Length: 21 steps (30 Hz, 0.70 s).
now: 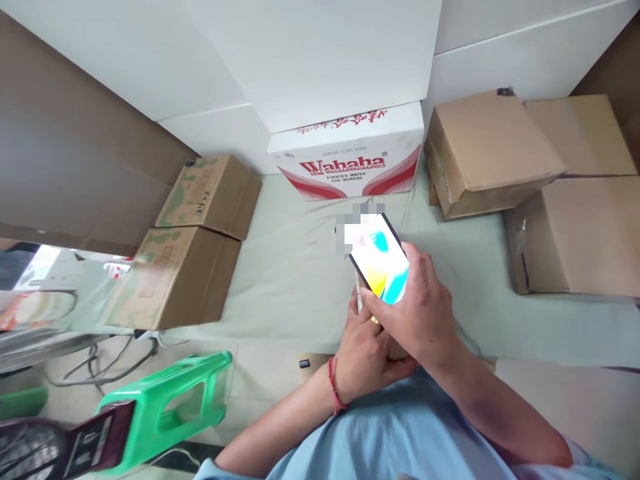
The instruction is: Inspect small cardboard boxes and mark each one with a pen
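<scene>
My right hand (pixel 425 313) is closed around a smartphone (pixel 380 260), gripping its lower right side with the thumb across the near end. The phone is tilted, and its lit screen shows white with yellow and blue shapes; its far end is blurred out. Below and to the left of the phone is my left hand (pixel 363 350), with a red string bracelet (pixel 334 387) on the wrist. Its fingers are curled around something mostly hidden under the phone and right hand; only a thin pale edge of it shows.
A white and red Wahaha water carton (pixel 350 170) stands against the wall on the pale green tabletop (pixel 290 267). Brown cardboard boxes sit at left (pixel 200 273) and right (pixel 495 153). On the floor at lower left is a green plastic stool (pixel 165 407), near some cables (pixel 100 367).
</scene>
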Available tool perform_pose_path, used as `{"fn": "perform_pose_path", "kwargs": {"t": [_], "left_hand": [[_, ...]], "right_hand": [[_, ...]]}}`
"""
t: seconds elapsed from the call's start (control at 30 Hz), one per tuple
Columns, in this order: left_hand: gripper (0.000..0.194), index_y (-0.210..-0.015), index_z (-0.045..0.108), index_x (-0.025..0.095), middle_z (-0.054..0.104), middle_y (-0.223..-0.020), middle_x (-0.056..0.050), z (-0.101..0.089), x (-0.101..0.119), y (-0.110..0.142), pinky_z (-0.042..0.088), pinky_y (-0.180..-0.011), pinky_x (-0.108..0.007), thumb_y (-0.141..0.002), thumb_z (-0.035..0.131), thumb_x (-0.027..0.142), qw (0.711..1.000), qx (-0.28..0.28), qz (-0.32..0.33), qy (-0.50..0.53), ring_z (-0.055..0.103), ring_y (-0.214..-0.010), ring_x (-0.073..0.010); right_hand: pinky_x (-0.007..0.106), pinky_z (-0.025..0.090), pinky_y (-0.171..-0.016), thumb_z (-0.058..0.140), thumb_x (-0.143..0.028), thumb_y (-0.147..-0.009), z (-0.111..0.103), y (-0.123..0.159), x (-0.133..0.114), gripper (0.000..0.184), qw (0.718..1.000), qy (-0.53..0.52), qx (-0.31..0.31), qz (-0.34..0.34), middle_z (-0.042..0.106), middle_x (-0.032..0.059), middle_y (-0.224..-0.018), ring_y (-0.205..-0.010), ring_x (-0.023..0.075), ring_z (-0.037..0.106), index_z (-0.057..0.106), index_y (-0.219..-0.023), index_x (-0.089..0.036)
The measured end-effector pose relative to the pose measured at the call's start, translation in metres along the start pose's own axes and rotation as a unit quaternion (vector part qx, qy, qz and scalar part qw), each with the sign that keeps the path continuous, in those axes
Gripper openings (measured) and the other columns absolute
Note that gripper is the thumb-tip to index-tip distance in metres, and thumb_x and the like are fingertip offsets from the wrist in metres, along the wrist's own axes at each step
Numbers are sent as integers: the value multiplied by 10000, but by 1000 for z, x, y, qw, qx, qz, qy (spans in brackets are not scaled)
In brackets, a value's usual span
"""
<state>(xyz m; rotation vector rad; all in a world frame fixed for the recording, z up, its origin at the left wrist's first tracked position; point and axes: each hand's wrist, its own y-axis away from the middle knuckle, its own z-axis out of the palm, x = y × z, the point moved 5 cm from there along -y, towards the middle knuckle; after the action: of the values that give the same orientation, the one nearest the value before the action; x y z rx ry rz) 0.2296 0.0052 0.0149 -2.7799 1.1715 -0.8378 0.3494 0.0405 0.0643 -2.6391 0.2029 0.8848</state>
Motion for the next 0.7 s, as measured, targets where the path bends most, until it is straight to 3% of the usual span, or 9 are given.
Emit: {"fn": "perform_pose_path", "kwargs": {"t": [0.13, 0.2, 0.3, 0.37, 0.43, 0.5, 0.6, 0.7], "left_hand": [[477, -1338, 747, 267, 796, -1208, -119, -2, 0, -1, 359, -1220, -687, -906, 709, 466, 1000, 12, 7, 24, 670, -1213, -389], [567, -1426, 688, 257, 736, -1361, -155, -6, 0, 1, 342, -1232, -721, -906, 727, 481, 1000, 8, 4, 14, 622, -1326, -423], [856, -1630, 462, 206, 401, -1711, -250, -15, -2, 12, 317, -1247, -762, -893, 777, 505, 999, 17, -24, -17, 322, -1610, -510], [941, -1705, 296, 192, 202, -1793, -268, -23, -10, 23, 349, -1255, -727, -922, 759, 434, 996, 39, -83, -17, 181, -1677, -494], [959, -1730, 201, 198, 243, -1776, -272, -29, -23, 35, 407, -1246, -670, -938, 718, 354, 986, 57, -159, 9, 271, -1661, -454], [957, -1709, 238, 185, 418, -1682, -259, -35, -40, 46, 460, -1218, -630, -898, 721, 345, 969, 73, -230, 56, 444, -1571, -429], [869, -1587, 418, 188, 653, -1402, -175, -47, -76, 58, 575, -1076, -541, -806, 742, 391, 914, 117, -339, 190, 667, -1303, -363], [733, -1424, 524, 216, 697, -1127, -75, -66, -121, 74, 619, -777, -350, -743, 725, 399, 793, 226, -445, 349, 722, -959, -236]], "right_hand": [[446, 610, -723, 754, -509, -884, -3, 3, -2, 782, 1000, -4, 15, -6, 679, 179, -1238, -1022, 352, 718, 423, -1510, -178], [455, 617, -748, 753, -497, -878, -7, 5, 0, 760, 1000, -9, 23, -6, 678, 177, -1242, -1047, 354, 713, 440, -1495, -184], [467, 621, -790, 763, -518, -844, -14, 9, 17, 765, 999, -7, 41, 6, 668, 176, -1267, -1095, 360, 699, 467, -1470, -193], [472, 615, -801, 765, -556, -816, -20, 14, 39, 790, 998, 15, 47, 36, 664, 174, -1279, -1107, 367, 692, 482, -1459, -195], [469, 602, -784, 752, -588, -798, -23, 21, 69, 808, 994, 57, 31, 88, 664, 175, -1287, -1084, 370, 692, 497, -1454, -191], [454, 582, -747, 730, -609, -793, -23, 30, 103, 815, 983, 104, -6, 154, 663, 180, -1303, -1051, 368, 691, 511, -1455, -185], [451, 560, -740, 689, -632, -803, -21, 49, 148, 831, 956, 154, -60, 241, 654, 203, -1346, -1073, 381, 685, 518, -1472, -169], [472, 555, -769, 655, -666, -811, -21, 66, 177, 872, 940, 164, -81, 288, 638, 234, -1408, -1115, 406, 683, 516, -1500, -149]]}}
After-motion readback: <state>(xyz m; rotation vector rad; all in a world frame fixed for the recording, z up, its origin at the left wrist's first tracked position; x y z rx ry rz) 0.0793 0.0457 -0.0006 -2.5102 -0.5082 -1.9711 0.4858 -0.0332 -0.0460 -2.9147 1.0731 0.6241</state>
